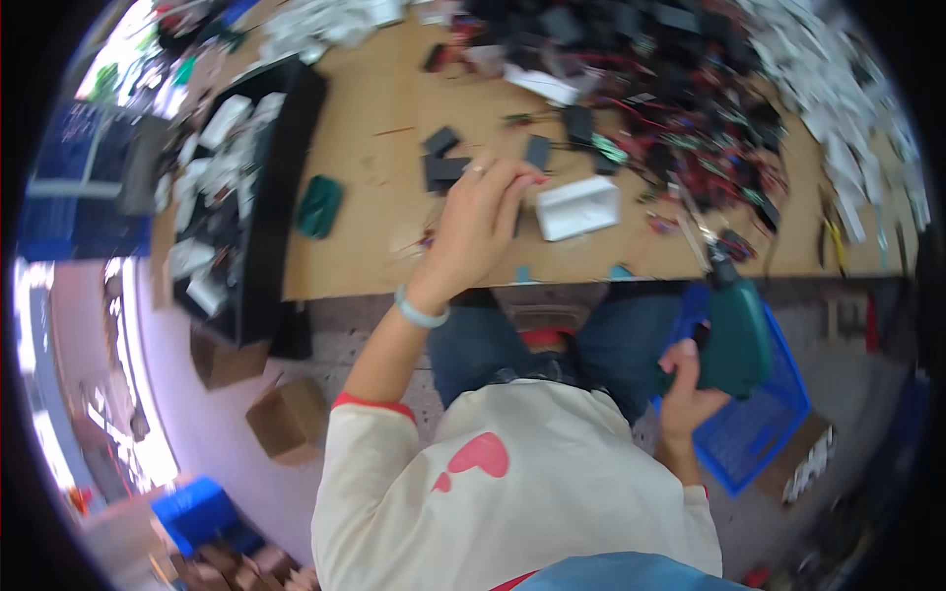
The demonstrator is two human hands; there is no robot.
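My left hand [475,222] is over the table's near middle, thumb and fingers pressed together. A spot of red shows at its fingertips; blur hides what they hold, if anything. Beside them is an open white rectangular casing [578,208]. Small dark grey blocks [441,141] lie just beyond the hand. Lower right, my right hand [689,386] is closed round the grip of a green pistol-shaped power tool [741,330]. Its thin metallic front end points away over the table edge, toward a heap of dark parts and red wires [680,138].
A black bin [281,197] of white casings stands at the left, with a green object [318,207] beside it. White pieces [828,108] pile up at the far right, near yellow-handled pliers [837,236]. A blue basket [759,433] and cardboard boxes [288,421] sit below the table.
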